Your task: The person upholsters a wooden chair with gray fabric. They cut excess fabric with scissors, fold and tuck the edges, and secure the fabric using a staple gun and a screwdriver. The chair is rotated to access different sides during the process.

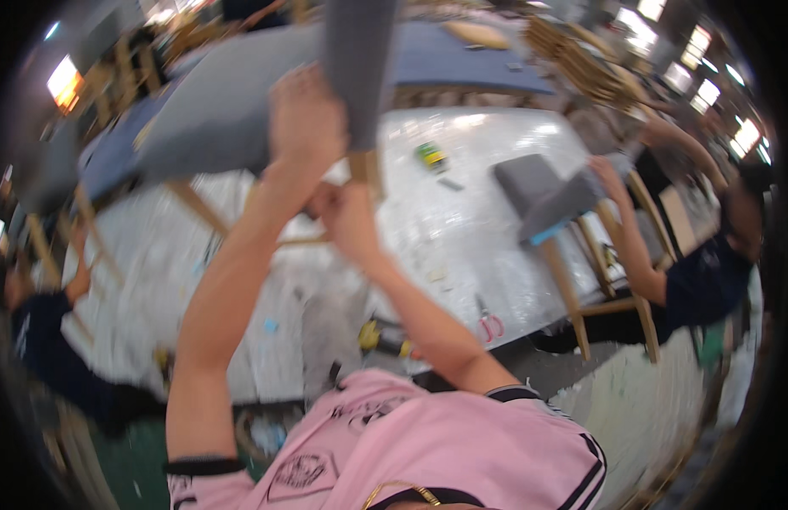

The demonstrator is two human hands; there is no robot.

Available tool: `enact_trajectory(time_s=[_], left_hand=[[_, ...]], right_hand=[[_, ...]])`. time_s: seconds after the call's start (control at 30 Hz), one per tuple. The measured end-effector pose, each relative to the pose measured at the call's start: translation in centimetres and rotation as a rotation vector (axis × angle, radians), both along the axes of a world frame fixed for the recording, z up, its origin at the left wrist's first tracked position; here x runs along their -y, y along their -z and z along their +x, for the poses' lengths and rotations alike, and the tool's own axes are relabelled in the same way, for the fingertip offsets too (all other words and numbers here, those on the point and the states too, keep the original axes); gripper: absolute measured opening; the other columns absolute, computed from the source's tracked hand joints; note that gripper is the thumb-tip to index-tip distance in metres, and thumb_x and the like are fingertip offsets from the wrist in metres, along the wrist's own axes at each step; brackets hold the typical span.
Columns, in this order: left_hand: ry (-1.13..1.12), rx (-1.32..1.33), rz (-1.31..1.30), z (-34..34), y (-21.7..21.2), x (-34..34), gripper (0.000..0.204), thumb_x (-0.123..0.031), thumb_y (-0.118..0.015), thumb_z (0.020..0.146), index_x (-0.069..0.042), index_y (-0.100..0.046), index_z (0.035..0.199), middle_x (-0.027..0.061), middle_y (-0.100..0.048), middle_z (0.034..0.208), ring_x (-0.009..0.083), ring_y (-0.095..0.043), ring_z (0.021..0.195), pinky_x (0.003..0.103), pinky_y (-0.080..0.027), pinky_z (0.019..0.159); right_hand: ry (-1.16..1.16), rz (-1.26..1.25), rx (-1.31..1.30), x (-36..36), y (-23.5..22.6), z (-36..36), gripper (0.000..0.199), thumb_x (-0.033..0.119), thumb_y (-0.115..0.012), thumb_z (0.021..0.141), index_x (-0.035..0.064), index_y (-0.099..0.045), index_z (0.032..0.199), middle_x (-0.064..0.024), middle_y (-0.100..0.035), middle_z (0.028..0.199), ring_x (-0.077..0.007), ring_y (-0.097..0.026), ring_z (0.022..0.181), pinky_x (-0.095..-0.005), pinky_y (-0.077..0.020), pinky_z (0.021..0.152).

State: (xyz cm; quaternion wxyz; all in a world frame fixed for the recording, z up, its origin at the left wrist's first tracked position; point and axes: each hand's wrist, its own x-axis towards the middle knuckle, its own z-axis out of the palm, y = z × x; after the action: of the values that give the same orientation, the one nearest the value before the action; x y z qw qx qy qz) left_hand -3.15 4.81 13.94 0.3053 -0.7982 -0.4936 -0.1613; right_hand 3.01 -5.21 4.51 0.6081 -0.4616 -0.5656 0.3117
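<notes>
A grey upholstered chair with wooden legs stands in front of me on the covered work table, its padded back upright. My left hand grips the padding where seat and back meet, blurred by motion. Just below the seat edge, my right hand is closed beside a wooden leg. What its fingers hold is hidden. A yellow and black power drill lies near the table's front edge, below my right forearm. Pink-handled scissors rest to its right.
At right, a co-worker handles another grey chair. Another person works at far left. A small green and yellow container stands on the table. Blue-grey padded pieces and stacked wooden frames are behind.
</notes>
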Motion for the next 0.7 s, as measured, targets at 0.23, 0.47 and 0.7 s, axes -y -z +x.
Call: enact_trajectory(time_s=[0.23,0.47,0.7], left_hand=[[0.325,0.121,-0.139,-3.6,-1.0,-1.0,0.106,-0.058,-0.076,0.079,0.010,-0.039,0.152,0.0268,-0.037,0.160,0.0389,-0.028,0.154,0.047,-0.023,0.128],[0.494,0.085,-0.097,-5.7,-1.3,-3.4,0.123,-0.087,-0.068,0.067,0.003,-0.048,0.149,0.0230,-0.046,0.156,0.0376,-0.041,0.147,0.046,-0.032,0.124],[0.470,0.136,-0.092,-6.0,-0.9,-3.1,0.125,-0.086,-0.071,0.063,0.003,-0.048,0.149,0.0223,-0.046,0.156,0.0377,-0.042,0.147,0.045,-0.034,0.122]], right_hand=[[-0.019,0.074,0.157,-1.6,2.3,3.9,0.050,0.027,-0.066,0.104,-0.0038,-0.049,0.068,-0.0075,-0.038,0.056,-0.0139,-0.032,0.056,-0.0372,-0.0296,0.051],[-0.043,0.119,0.229,-3.4,4.7,5.2,0.048,0.026,-0.067,0.103,-0.0020,-0.049,0.068,-0.0105,-0.042,0.059,-0.0152,-0.038,0.055,-0.0369,-0.0308,0.052],[-0.169,0.136,0.180,-3.6,2.3,4.2,0.050,0.028,-0.068,0.102,-0.0014,-0.048,0.067,-0.0073,-0.042,0.060,-0.0170,-0.037,0.056,-0.0348,-0.0301,0.052]])
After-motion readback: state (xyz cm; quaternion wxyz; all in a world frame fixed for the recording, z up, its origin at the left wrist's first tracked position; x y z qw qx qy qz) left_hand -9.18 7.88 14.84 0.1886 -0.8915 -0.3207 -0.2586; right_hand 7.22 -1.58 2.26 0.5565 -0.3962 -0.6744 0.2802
